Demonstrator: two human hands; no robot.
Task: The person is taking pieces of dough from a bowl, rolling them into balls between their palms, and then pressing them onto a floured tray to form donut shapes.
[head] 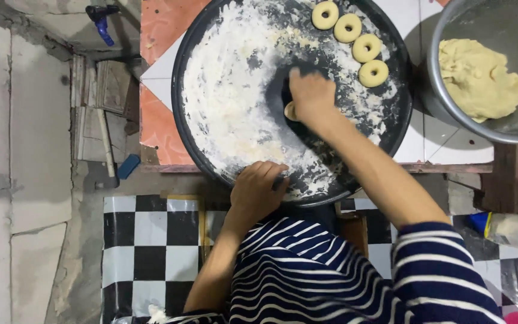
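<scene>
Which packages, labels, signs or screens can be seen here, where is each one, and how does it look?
No signs, screens or readable labels show.
Only possible package: a clear plastic bottle or bag with a blue and yellow end, lying at the right edge on the checkered floor, contents pale; its kind is hard to tell.

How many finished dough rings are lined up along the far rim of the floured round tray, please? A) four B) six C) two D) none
A: four dough rings lie in a curved row on the round tray, beyond the right hand.
</scene>
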